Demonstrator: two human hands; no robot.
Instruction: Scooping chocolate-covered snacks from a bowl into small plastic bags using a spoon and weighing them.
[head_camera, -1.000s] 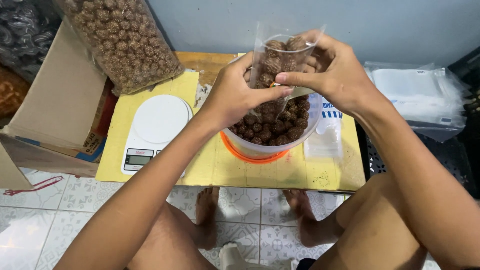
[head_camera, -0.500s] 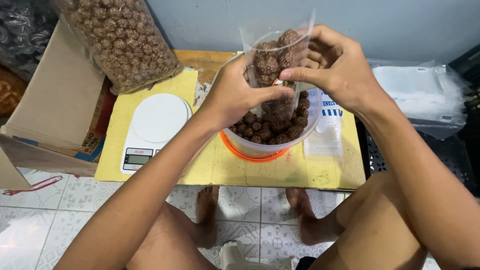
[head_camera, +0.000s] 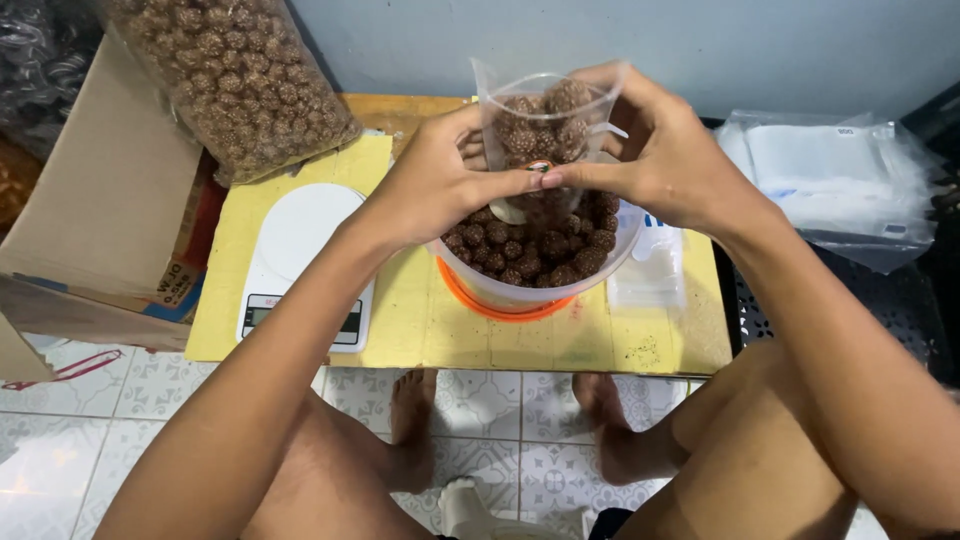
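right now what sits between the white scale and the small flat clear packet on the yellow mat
In the head view, the clear tub of brown balls on its orange lid sits between the white scale and the flat clear packet.

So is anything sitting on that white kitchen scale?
No, the white scale has a bare platform; the small bag is held above the bucket.

A home packing corner on a tiled floor: a low yellow table (head_camera: 300, 200) carries a white kitchen scale (head_camera: 300, 250). Left of the table sits a cardboard box (head_camera: 100, 220); right of it, a stack of empty clear bags (head_camera: 830, 180).
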